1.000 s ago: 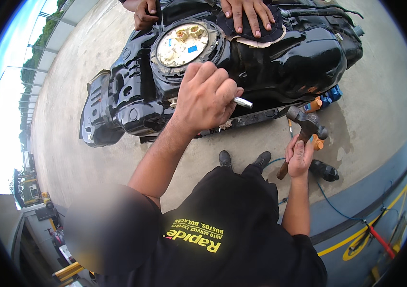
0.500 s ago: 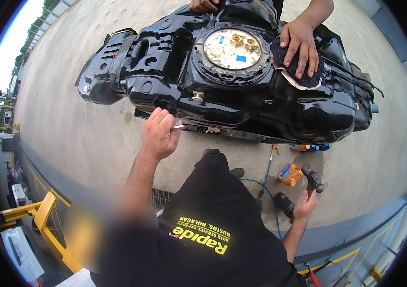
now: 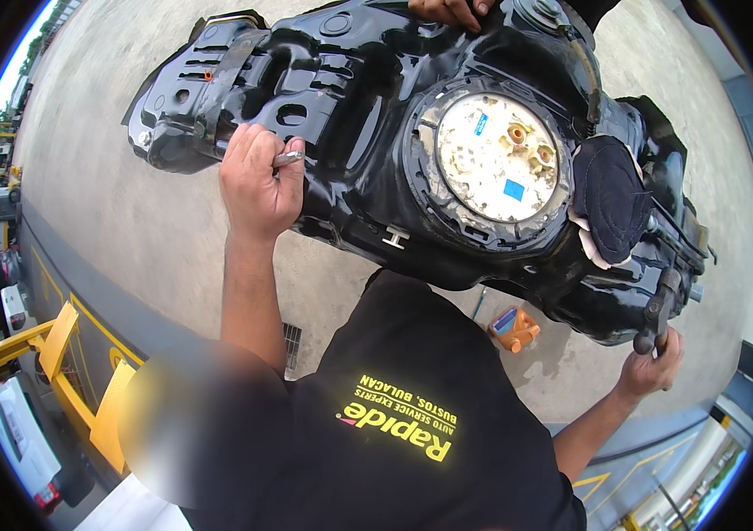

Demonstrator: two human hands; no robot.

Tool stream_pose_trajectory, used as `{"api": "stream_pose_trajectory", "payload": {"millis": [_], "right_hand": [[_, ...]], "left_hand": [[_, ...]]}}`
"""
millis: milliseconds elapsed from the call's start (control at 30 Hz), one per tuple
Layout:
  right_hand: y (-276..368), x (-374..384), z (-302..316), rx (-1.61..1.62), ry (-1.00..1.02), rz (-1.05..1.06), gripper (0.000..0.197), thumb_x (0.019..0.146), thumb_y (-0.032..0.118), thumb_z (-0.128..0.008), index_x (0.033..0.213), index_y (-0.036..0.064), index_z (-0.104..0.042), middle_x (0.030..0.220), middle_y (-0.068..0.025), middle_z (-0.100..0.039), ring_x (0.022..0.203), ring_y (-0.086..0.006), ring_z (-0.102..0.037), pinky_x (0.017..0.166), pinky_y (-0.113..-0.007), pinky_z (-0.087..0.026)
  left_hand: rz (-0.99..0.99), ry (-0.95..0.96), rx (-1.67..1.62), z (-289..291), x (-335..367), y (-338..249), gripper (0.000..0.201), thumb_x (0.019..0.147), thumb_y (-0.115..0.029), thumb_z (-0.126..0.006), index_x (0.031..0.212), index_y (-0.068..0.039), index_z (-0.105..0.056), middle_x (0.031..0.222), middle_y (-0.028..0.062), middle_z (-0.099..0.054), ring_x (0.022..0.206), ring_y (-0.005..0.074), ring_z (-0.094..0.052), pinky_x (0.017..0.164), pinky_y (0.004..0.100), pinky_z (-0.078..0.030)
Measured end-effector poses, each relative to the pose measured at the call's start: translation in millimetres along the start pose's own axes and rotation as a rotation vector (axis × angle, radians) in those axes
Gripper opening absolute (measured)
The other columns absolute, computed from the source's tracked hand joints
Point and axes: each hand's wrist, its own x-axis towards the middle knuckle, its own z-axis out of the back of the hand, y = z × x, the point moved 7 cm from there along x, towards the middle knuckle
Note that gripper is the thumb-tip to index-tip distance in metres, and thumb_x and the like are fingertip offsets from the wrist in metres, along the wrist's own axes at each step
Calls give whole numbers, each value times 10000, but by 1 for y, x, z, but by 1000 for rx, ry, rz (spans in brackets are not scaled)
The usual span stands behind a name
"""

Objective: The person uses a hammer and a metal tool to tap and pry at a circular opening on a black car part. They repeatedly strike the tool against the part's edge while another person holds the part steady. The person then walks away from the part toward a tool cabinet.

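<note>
As view swung, tank [image 3: 376, 168] nearer (hammer [image 3: 657, 310] raised).

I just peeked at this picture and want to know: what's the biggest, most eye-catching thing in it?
A big, shiny black fuel tank fills the top of the view, lying on the concrete floor. A round pale pump cover sits in its middle. The left hand grips a small metal tool against the tank, and the right hand, lower right, holds a hammer.
</note>
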Motion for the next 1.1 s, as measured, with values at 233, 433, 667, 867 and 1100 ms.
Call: {"api": "stream_pose_trajectory", "payload": {"millis": [233,433,667,867,1100], "right_hand": [[-19,32,-47,27,36,-52,310,982,288,-697,1075,-7,-679,966,-155,-694,835,-334,-682,695,-388,-548],[-18,44,-68,103,-27,-118,261,978,172,-715,1117,-40,-654,996,-161,-686,876,-277,-672,799,-355,-548],[-29,34,-74,165,74,-181,275,990,149,-699,1168,-51,-635,1024,-157,-680,907,-275,-659,855,-356,-533],[-29,36,-76,181,98,-183,259,958,80,-713,1164,-55,-634,1025,-141,-667,877,-255,-640,788,-337,-521],[-38,27,-78,235,148,-261,279,981,95,-699,1195,-62,-613,1033,-144,-659,925,-243,-619,890,-349,-503]], "left_hand": [[68,7,5,-25,19,20,281,875,-63,-702,741,-49,-456,681,98,-419,627,306,-422,573,394,-350],[160,34,84,-33,15,31,275,872,-68,-708,745,-47,-466,694,100,-446,633,316,-434,583,405,-363],[208,33,88,-40,2,32,281,874,-59,-700,734,-52,-457,687,98,-430,624,316,-419,586,405,-361],[213,21,51,-41,2,32,284,867,-30,-686,724,-50,-441,675,84,-411,605,287,-398,577,386,-334],[215,24,26,-41,5,34,271,855,-7,-672,726,-47,-437,671,84,-413,600,275,-389,575,375,-323]]}}
